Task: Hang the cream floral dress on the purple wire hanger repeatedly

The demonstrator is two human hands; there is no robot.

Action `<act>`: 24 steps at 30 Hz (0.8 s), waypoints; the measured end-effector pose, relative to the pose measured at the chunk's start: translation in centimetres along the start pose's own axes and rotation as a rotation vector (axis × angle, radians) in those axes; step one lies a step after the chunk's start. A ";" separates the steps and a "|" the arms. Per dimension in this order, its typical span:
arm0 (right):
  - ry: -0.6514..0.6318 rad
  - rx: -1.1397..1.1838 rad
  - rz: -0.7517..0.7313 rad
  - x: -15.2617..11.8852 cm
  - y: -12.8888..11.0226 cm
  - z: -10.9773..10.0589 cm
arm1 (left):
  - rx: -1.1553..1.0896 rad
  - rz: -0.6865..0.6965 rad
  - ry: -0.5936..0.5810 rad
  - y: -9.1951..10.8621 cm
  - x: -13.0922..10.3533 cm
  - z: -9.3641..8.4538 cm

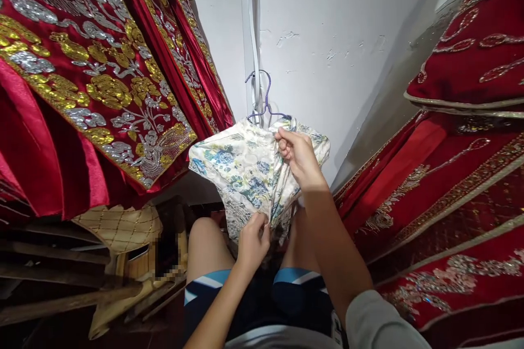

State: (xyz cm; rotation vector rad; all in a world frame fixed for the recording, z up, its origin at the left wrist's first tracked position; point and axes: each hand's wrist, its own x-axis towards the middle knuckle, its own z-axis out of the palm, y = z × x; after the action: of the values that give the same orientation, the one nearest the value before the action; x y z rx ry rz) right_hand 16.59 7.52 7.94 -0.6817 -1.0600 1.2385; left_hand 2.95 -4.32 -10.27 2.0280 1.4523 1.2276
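Note:
A white blouse with blue and yellow-green flowers [241, 166] hangs in front of me on a purple hanger [268, 92]. My right hand [298, 155] is closed on the blouse's front edge just below the collar, thumb and fingers pinched together. Lower down, my left hand [254, 237] pinches the same front edge near the hem. Between the two hands the edge runs nearly straight. The right half of the blouse lies partly hidden behind my right hand and forearm.
The hanger's hook is at a pale vertical strip [250, 27] along the white wall [327, 22]. Red garments with gold and silver embroidery [110, 90] hang at left, more red embroidered cloth [450, 174] at right. Wooden furniture pieces [102, 294] stand low at left.

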 end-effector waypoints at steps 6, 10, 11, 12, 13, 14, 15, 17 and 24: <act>-0.050 -0.093 -0.027 -2.3 1.4 0.6 | -0.152 0.101 0.120 2.5 5.6 -5.2; -0.080 -0.183 -0.094 -2.7 0.6 1.4 | -0.070 0.360 0.309 6.6 12.5 -9.2; -0.087 -0.198 -0.123 -2.7 0.4 1.5 | -0.023 0.410 0.288 7.4 13.9 -9.8; -0.088 -0.204 -0.152 -2.6 0.3 1.7 | 0.042 0.449 0.273 8.1 15.0 -10.2; -0.078 -0.204 -0.177 -2.5 0.4 1.7 | 0.101 0.475 0.265 8.7 15.7 -10.4; -0.055 -0.202 -0.197 -2.4 0.7 1.6 | 0.152 0.496 0.269 9.1 16.1 -10.5; -0.026 -0.205 -0.209 -2.3 1.3 1.4 | 0.188 0.510 0.291 9.4 16.2 -10.6; 0.034 -0.227 -0.178 -2.4 3.2 0.7 | 0.200 0.516 0.393 9.5 16.1 -11.1; 0.103 -0.246 0.115 -6.6 8.8 -3.2 | -0.597 0.050 0.758 2.1 16.7 -15.3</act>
State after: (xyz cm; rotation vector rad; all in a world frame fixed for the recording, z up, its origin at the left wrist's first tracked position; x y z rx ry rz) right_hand 16.04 3.63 -2.84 -0.9969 -1.1104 1.1670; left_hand -6.61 6.83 7.08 1.2462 1.0779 2.2705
